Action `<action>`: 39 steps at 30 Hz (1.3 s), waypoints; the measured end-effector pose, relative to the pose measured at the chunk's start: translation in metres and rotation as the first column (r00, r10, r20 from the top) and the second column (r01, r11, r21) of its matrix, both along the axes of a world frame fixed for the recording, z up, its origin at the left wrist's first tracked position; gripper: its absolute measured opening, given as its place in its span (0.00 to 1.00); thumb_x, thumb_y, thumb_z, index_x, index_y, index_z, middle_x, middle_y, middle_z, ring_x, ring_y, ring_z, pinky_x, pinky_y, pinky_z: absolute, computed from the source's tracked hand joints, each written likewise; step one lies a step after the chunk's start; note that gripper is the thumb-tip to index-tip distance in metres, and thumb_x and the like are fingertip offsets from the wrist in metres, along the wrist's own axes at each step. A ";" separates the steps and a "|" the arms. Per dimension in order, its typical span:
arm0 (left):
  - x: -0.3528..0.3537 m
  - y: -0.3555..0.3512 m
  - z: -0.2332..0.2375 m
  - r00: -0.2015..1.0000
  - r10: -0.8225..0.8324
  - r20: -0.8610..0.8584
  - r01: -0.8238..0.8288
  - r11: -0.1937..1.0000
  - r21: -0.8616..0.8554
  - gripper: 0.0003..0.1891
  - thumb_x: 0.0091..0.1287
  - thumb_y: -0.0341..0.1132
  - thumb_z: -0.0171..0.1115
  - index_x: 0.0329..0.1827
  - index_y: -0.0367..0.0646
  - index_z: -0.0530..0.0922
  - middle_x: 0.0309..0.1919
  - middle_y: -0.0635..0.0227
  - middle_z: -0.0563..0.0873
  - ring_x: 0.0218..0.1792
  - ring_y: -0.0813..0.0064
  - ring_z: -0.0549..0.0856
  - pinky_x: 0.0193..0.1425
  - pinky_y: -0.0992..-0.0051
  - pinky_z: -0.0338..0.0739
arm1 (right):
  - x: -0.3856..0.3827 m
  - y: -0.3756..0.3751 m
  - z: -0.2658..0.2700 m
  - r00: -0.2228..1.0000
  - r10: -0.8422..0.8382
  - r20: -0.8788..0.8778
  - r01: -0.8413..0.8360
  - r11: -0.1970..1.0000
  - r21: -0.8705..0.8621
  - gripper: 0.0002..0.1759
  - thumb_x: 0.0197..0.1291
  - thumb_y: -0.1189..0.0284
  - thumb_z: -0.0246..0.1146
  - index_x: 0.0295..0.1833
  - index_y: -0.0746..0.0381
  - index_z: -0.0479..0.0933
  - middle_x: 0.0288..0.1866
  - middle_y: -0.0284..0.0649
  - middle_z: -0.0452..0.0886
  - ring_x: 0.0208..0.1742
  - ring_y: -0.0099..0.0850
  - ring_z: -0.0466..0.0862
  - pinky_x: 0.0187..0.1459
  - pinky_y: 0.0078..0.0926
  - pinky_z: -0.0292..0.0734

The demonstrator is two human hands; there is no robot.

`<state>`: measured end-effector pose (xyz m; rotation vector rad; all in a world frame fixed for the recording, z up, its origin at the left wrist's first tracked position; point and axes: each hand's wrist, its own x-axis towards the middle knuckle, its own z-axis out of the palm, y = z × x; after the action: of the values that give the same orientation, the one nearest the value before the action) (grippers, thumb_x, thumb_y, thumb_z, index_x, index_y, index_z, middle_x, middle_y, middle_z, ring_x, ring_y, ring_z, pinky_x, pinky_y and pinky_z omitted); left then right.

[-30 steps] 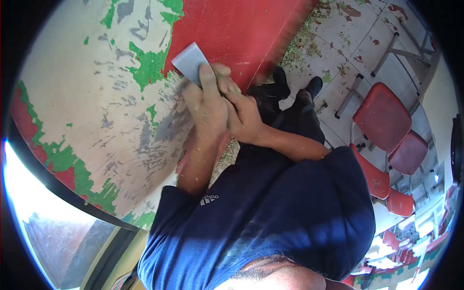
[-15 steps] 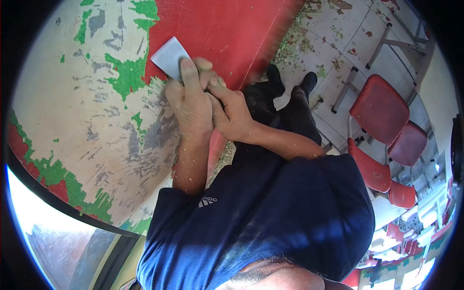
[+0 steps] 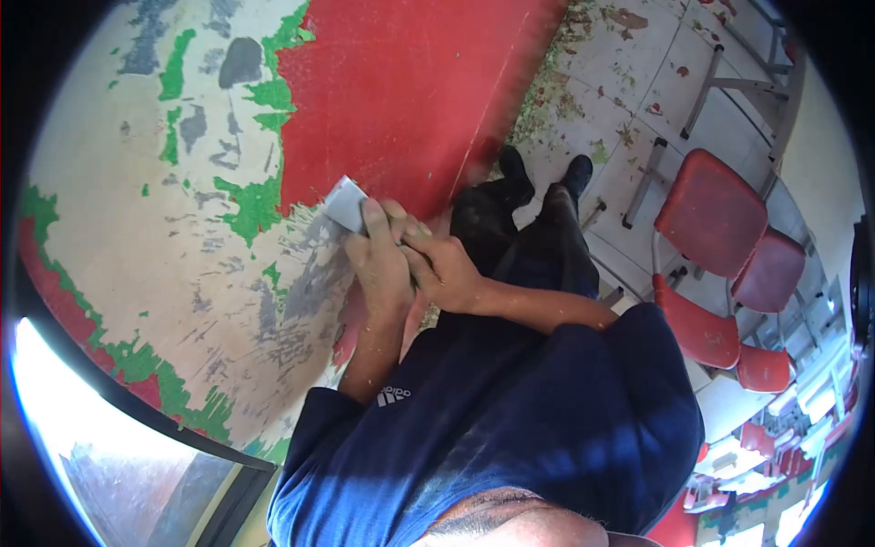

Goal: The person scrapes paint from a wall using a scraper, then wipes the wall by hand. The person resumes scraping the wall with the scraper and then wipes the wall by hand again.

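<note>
A flat metal scraper blade [image 3: 344, 206] lies against the painted wall [image 3: 378, 100], where red paint meets a pale, scraped area. My left hand [image 3: 381, 264] is closed around the scraper near its blade, a finger stretched along the metal. Pressed up beside it, my right hand [image 3: 447, 272] is closed on the handle end, which the fingers mostly hide. Green paint patches [image 3: 255, 205] and grey scratched marks show on the bared surface around the blade.
Paint flakes [image 3: 547, 100] litter the tiled floor [image 3: 629, 68] along the wall's foot. Several red chairs [image 3: 711, 214] stand on my right, with metal legs near my shoes [image 3: 576, 173]. A dark-framed window [image 3: 137, 456] is at lower left.
The scraper and both hands have come back along the wall towards my body, with the grip kept. The view has also shifted, so the wall sits lower in it.
</note>
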<state>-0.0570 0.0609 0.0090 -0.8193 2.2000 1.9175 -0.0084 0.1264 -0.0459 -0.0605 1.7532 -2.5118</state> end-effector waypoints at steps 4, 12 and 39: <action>-0.030 0.030 0.040 0.997 0.012 -0.073 -0.015 0.999 -0.040 0.22 0.75 0.44 0.44 0.24 0.38 0.67 0.19 0.68 0.69 0.21 0.74 0.72 0.27 0.71 0.73 | -0.038 0.016 0.028 0.987 0.154 0.045 -0.148 0.983 -0.107 0.13 0.61 0.76 0.52 0.51 0.66 0.72 0.39 0.59 0.77 0.40 0.57 0.79 0.40 0.44 0.76; -0.018 0.017 0.025 0.997 -0.033 -0.067 0.029 0.997 -0.066 0.19 0.75 0.43 0.44 0.27 0.41 0.66 0.19 0.72 0.65 0.22 0.75 0.70 0.28 0.69 0.73 | -0.027 0.005 0.008 0.993 0.109 0.035 -0.105 0.990 -0.092 0.16 0.61 0.77 0.53 0.54 0.66 0.73 0.39 0.60 0.78 0.38 0.58 0.80 0.40 0.42 0.78; -0.023 0.014 0.032 0.996 -0.039 -0.081 0.029 0.992 -0.127 0.18 0.75 0.43 0.45 0.29 0.41 0.67 0.19 0.72 0.65 0.22 0.75 0.71 0.29 0.69 0.73 | -0.028 0.009 0.019 0.995 0.103 0.004 -0.102 0.992 -0.071 0.11 0.62 0.77 0.52 0.48 0.68 0.74 0.34 0.57 0.77 0.34 0.51 0.81 0.34 0.35 0.75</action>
<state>-0.0801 0.0749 0.0411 -0.7258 2.3878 1.8461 -0.0368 0.1356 -0.0270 -0.1413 1.6149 -2.4968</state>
